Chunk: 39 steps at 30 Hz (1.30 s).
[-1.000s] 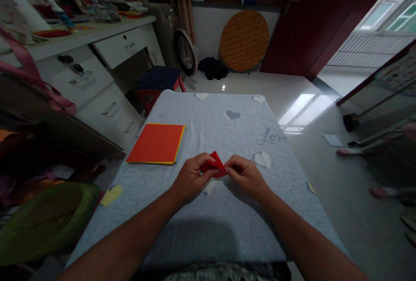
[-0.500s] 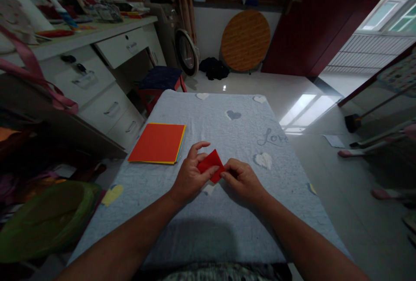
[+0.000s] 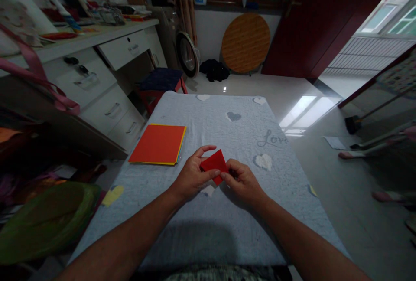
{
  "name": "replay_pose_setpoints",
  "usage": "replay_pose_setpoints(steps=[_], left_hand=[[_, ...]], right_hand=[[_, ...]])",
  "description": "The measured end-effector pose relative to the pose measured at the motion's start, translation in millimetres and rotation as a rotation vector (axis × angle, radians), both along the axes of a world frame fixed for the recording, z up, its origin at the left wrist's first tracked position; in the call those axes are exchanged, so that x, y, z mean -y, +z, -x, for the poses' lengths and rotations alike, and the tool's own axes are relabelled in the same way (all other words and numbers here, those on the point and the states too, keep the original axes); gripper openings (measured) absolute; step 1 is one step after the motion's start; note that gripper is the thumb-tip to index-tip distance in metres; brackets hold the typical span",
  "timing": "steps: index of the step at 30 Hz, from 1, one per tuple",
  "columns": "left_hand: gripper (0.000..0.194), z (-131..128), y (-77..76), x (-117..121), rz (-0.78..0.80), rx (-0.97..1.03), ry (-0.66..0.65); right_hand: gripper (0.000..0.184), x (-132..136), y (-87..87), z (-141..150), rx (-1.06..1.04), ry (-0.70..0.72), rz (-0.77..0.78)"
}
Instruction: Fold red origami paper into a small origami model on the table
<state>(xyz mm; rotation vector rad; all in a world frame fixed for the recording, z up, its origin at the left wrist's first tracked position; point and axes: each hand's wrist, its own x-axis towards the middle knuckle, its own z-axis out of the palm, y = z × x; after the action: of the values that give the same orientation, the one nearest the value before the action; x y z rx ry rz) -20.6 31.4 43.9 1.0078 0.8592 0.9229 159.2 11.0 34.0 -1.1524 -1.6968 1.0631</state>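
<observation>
A small folded red paper (image 3: 215,162) is held just above the grey-blue heart-print cloth covering the table (image 3: 227,133). My left hand (image 3: 191,176) pinches its left side with thumb and fingers, the forefinger stretched over the top edge. My right hand (image 3: 242,180) pinches the lower right corner with curled fingers. A stack of square coloured paper sheets (image 3: 158,143), orange on top, lies flat on the cloth to the left of my hands.
A white desk with drawers (image 3: 107,64) stands left of the table, with a red stool (image 3: 159,83) beyond its far corner. A green bag (image 3: 45,218) lies at lower left. A round wooden tabletop (image 3: 245,42) leans on the far wall. A broom (image 3: 352,121) lies on the floor, right.
The red paper has been turned so a flat face shows, and it now reads as a wider diamond. My left forefinger has lifted and stretched over its top. Both hands stay in place.
</observation>
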Motion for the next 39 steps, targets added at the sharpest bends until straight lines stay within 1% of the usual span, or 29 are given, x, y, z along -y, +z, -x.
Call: replay_pose_setpoints(steps=[2, 4, 6, 8, 9, 11, 14, 17, 22, 26, 28, 32, 35, 39], left_hand=[[0.083, -1.8, -1.4, 1.7, 0.034, 0.047, 0.019], [0.078, -4.5, -4.1, 3.4, 0.087, 0.104, 0.055], [0.061, -7.3, -7.7, 4.7, 0.122, 0.113, 0.056], [0.041, -9.2, -11.4, 5.2, 0.117, 0.057, 0.024], [0.036, -9.7, -12.9, 5.2, 0.104, 0.025, 0.003], [0.032, -9.9, -15.1, 4.3, 0.074, -0.007, -0.015], [0.030, -9.5, -16.5, 2.3, 0.057, 0.002, 0.001], [0.030, -9.6, -16.5, 0.8, 0.080, 0.000, 0.028], [0.029, -9.6, -16.4, 1.3, 0.079, -0.008, 0.019], [0.027, -8.0, -15.2, 2.5, 0.093, -0.005, 0.047], [0.028, -8.1, -14.5, 3.2, 0.072, -0.020, 0.013], [0.032, -10.9, -14.9, 5.7, -0.034, -0.083, -0.087], [0.029, -12.5, -15.5, 8.2, -0.078, -0.170, -0.117], [0.028, -12.3, -15.6, 9.5, -0.109, -0.227, -0.160]], right_hand=[[0.018, -0.2, -1.3, 1.2, -0.029, -0.004, 0.022], [0.017, -0.7, -3.3, 1.1, -0.065, -0.009, 0.038], [0.018, -1.3, -5.8, 0.2, -0.094, -0.014, 0.058], [0.018, -1.7, -8.1, -0.8, -0.116, -0.016, 0.085], [0.018, -1.8, -9.0, -1.3, -0.129, -0.015, 0.099], [0.018, -2.2, -9.9, -2.4, -0.162, -0.004, 0.126], [0.018, -3.3, -9.8, -4.4, -0.200, 0.009, 0.152], [0.020, -4.9, -8.9, -6.6, -0.194, 0.010, 0.167], [0.026, -7.0, -4.5, -12.8, -0.178, 0.034, 0.207], [0.029, -7.6, -1.4, -17.7, -0.194, -0.027, 0.201], [0.024, -7.1, -1.8, -16.6, -0.233, -0.052, 0.204], [0.017, -5.5, -4.7, -8.1, -0.231, 0.009, 0.181], [0.016, -4.9, -6.4, -3.1, -0.222, 0.012, 0.158], [0.016, -5.7, -7.0, -2.8, -0.274, -0.008, 0.184]])
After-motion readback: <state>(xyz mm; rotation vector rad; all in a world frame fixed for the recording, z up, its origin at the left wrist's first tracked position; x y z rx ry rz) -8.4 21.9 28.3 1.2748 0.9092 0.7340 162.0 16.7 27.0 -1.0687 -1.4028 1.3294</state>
